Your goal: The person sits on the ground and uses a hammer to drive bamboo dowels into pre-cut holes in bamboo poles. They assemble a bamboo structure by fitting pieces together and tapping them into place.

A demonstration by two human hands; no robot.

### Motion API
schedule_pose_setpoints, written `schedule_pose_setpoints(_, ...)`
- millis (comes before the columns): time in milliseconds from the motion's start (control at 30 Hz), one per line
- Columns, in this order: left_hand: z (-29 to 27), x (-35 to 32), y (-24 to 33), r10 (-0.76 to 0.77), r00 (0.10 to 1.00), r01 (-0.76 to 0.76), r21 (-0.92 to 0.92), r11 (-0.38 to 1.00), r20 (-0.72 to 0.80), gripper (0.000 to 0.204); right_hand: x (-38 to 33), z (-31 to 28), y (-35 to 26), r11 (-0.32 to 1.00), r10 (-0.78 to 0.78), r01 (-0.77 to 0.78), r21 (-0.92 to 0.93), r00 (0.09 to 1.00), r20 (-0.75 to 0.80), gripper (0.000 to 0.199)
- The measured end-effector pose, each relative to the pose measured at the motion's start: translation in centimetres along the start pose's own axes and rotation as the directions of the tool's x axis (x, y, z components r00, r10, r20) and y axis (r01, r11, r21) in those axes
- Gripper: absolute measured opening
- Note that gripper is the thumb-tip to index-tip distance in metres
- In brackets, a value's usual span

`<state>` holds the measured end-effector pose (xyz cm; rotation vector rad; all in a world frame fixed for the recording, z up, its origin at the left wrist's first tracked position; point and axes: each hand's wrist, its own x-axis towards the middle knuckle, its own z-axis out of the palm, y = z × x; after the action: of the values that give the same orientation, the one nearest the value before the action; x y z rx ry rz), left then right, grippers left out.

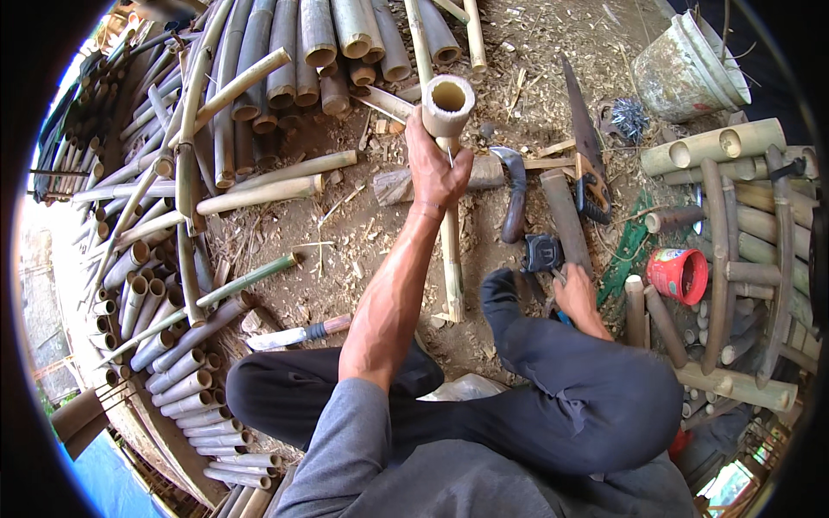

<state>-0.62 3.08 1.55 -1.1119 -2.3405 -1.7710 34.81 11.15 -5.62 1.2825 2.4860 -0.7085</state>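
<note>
My left hand (436,168) reaches forward, closed around a long thin bamboo pole (451,259). A thick, short bamboo tube (449,99) with its hollow end facing up is at the same grip; how the two are joined is hidden. On the right, beside my knee, my right hand (577,298) is lowered with its fingers curled. What it grips is mostly hidden. Just above its fingers lies a black tape measure (544,253). A curved blade with a dark handle (515,207) and a handsaw (587,147) rest on the ground beyond.
Stacked bamboo tubes (186,393) fill the left, with more (315,43) at the far side. A knife (298,332) lies left of my leg. Right are a red bucket (676,276), a dirty white bucket (686,69) and a bamboo frame (712,259). A wood block (397,186) sits ahead.
</note>
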Motion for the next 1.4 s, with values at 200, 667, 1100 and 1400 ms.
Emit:
schedule_pose_setpoints(200,0.0,0.5,0.3,-0.074,0.997,0.074,-0.029,0.997,-0.006,0.087,-5.6,3.2,2.7,0.97,0.137,-0.117,0.214,0.987,-0.079,0.047)
schedule_pose_setpoints(667,0.2,-1.1,-0.6,-0.002,1.0,0.0,-0.131,0.991,-0.011,0.077,-3.3,1.9,12.5,0.895,0.442,-0.287,0.34,0.668,-0.598,0.029)
schedule_pose_setpoints(1100,-0.2,-1.3,-1.0,-0.098,0.994,0.097,0.025,0.995,0.044,0.086,-11.4,4.4,12.0,0.981,0.137,-0.138,0.136,0.99,0.017,0.028)
schedule_pose_setpoints(1400,-0.3,-0.7,0.2,-0.206,0.977,0.208,-0.033,0.978,0.047,0.081,-10.6,-1.7,8.4,0.971,0.201,-0.224,0.087,0.956,0.215,0.028)
